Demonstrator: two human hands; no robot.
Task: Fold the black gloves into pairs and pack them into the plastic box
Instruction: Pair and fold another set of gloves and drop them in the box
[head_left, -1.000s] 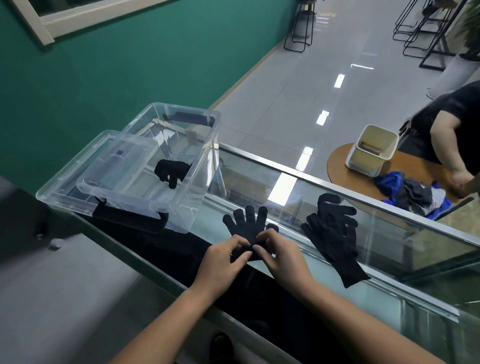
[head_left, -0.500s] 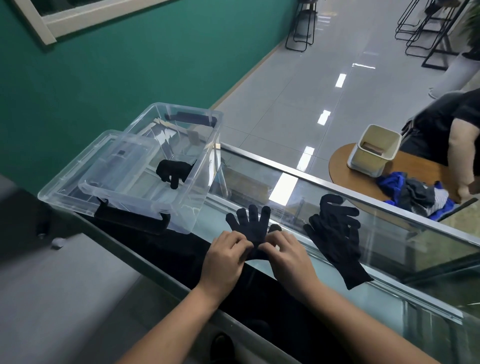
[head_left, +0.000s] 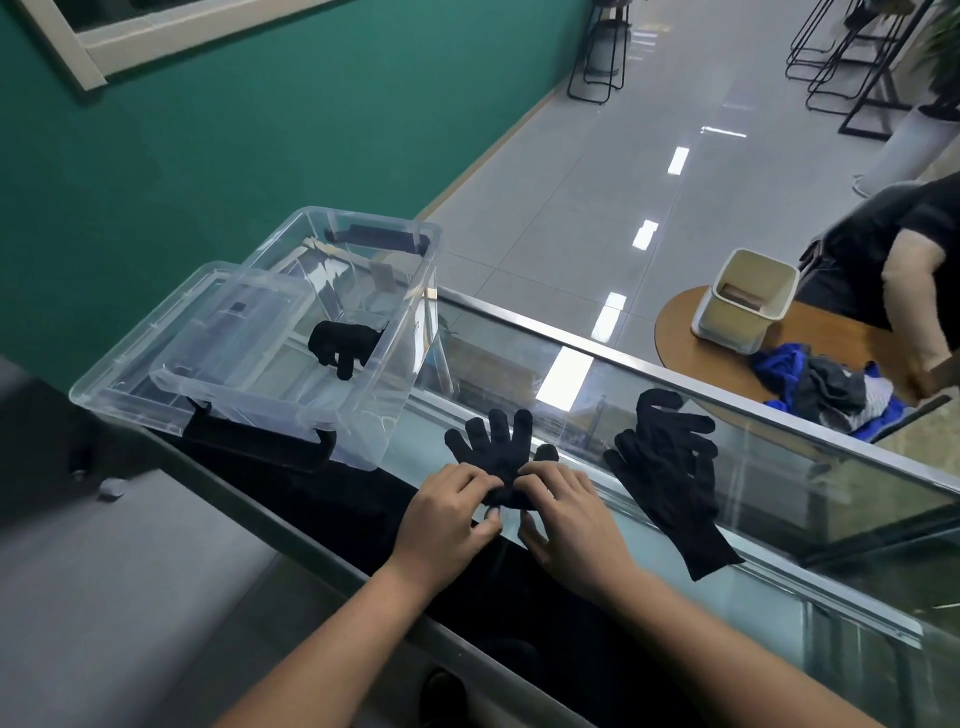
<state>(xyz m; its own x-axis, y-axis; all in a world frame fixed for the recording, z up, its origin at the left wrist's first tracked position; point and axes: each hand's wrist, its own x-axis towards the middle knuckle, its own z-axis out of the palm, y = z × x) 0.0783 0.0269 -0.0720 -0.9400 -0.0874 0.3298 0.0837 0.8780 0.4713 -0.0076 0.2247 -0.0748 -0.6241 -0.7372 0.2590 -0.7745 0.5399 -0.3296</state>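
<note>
Pinching at the wrist end of a black glove (head_left: 496, 449), both hands sit close together near the front edge of the glass counter (head_left: 779, 499). The left hand (head_left: 444, 519) has its fingers curled down onto the cuff with the thumb tucked under; the right hand (head_left: 569, 512) mirrors it, fingertips bunching the same fabric. Neither is fully closed — each grips only a fold of knit. The glove's fingers fan out toward the far edge, flat on the glass.

Just right of it lies a second pair (head_left: 667, 475), stacked loosely, cuffs pointing at the near right edge, fingers splayed toward the metal rail. It is apart from the hands, untouched.

At the left end of the counter stands the clear box (head_left: 415, 332), open, with one folded bundle (head_left: 340, 343) on its floor. Its lid (head_left: 156, 338) leans against the box's left side, partly overlapping the rim. A black handle (head_left: 254, 441) shows on the near end.

Beyond the rail — lower down — a round wooden table (head_left: 680, 332) carries a cream bin (head_left: 748, 301) and a heap of blue and grey cloth (head_left: 826, 387). Another person in a dark shirt (head_left: 893, 244) bends over it. The wall is green, the floor pale glossy tile, with black metal stools (head_left: 597, 57) further back.
</note>
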